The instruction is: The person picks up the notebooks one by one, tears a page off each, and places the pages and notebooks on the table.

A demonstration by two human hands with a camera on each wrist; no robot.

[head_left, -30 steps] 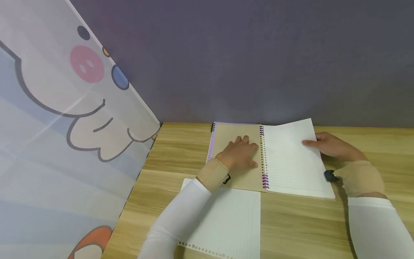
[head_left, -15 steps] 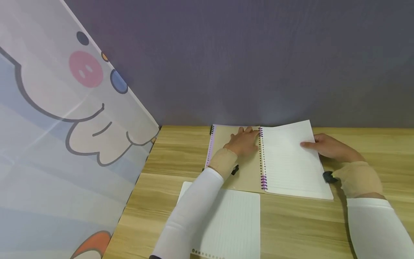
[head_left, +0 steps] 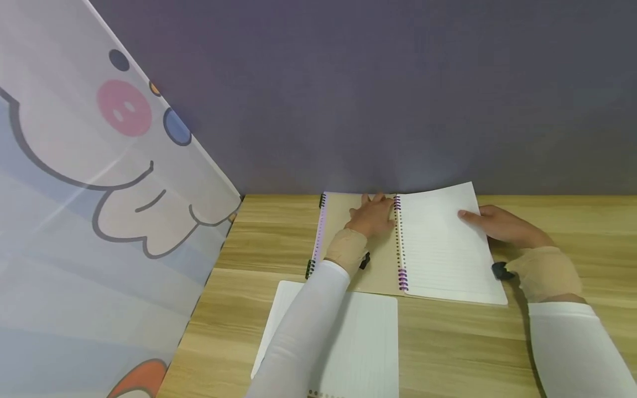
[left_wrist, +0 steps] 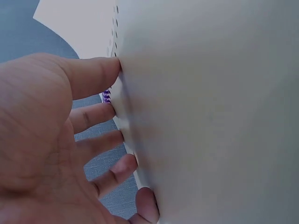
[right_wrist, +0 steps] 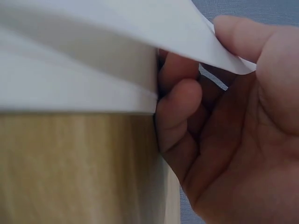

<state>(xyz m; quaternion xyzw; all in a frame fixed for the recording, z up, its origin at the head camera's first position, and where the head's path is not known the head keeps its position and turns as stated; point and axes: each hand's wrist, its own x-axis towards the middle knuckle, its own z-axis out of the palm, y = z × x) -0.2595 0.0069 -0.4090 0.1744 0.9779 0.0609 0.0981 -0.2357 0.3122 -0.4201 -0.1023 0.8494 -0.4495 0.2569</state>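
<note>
A spiral notebook lies spread on the table, with a tan sheet (head_left: pixel 338 226) on its left side and a white lined page (head_left: pixel 438 254) on its right. Purple coils (head_left: pixel 402 279) show at the top and bottom of the middle. My left hand (head_left: pixel 372 216) rests on the tan sheet, fingers spread; in the left wrist view the fingertips touch its surface (left_wrist: pixel 210 112). At the right edge, my right hand (head_left: pixel 507 224) pinches the lined page, thumb on top. The right wrist view shows the page (right_wrist: pixel 154 28) lifted and bent, other fingers (right_wrist: pixel 182 102) curled underneath.
A loose lined sheet (head_left: pixel 370 337) with punched holes lies nearer to me, partly under the left sleeve. Black coils (head_left: pixel 311 269) sit at the notebook's left edge. A dark grey wall (head_left: pixel 398 99) stands behind the table (head_left: pixel 448 354); a cartoon-printed curtain (head_left: pixel 124 221) hangs at left.
My left hand has slid up the tan sheet, away from me, toward its top edge. The right hand keeps its pinch on the page. The head view has shifted slightly.
</note>
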